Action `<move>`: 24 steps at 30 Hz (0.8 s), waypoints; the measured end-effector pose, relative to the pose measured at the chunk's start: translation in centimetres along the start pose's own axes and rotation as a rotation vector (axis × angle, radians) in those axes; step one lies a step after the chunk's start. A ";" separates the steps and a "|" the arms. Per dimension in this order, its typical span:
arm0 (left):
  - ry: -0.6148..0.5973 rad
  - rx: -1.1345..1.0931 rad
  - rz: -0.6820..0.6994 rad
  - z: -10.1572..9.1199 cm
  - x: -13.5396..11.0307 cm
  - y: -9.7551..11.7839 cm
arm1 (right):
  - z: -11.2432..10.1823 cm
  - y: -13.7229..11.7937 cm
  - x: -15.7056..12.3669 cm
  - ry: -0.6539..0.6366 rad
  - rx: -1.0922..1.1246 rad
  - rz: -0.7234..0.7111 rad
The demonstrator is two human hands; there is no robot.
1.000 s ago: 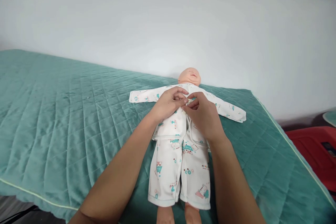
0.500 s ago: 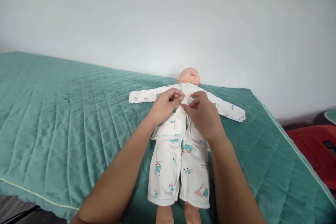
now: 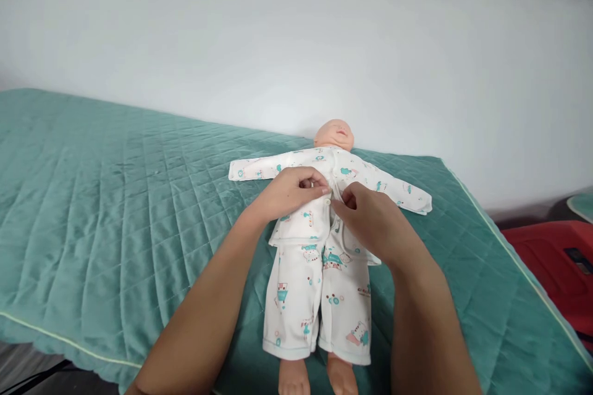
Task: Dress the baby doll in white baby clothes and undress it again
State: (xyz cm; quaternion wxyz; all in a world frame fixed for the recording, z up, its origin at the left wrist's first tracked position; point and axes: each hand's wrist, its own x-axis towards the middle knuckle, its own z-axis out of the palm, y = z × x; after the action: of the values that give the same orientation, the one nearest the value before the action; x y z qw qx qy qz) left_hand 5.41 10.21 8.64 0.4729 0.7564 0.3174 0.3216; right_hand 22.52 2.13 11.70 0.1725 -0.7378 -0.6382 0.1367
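Note:
A baby doll lies on its back on a teal quilted bed cover, dressed in a white printed shirt and matching trousers. My left hand pinches the left edge of the shirt front at mid-chest. My right hand pinches the right edge beside it, at a small button. Both hands are closed on the fabric. The doll's bare feet show at the bottom.
A white wall runs behind the bed. A red object stands on the floor at the right, past the bed's edge. The bed's front edge with pale piping is at lower left.
Both hands have moved down the shirt front from the upper chest to mid-chest. The upper part of the shirt now lies closed.

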 end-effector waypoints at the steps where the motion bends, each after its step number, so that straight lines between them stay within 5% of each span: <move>1: -0.020 0.029 0.006 0.0 0.0 0.1 | -0.2 0.2 0.0 -0.020 0.026 -0.007; 11: -0.101 0.234 0.104 0.1 0.0 0.7 | -0.4 2.6 0.9 -0.158 0.450 -0.051; 17: -0.110 0.177 0.080 0.3 -0.5 1.1 | 0.3 1.8 0.6 -0.150 0.793 -0.062; 24: -0.209 -0.087 0.014 -0.2 -0.8 1.1 | 1.3 1.7 0.5 -0.175 0.877 -0.071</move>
State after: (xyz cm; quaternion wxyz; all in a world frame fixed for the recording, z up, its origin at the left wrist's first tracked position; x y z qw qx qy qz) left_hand 4.97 9.34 9.63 0.5334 0.7669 0.2468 0.2577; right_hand 23.59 2.48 9.78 0.4190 -0.5583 -0.5570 0.4500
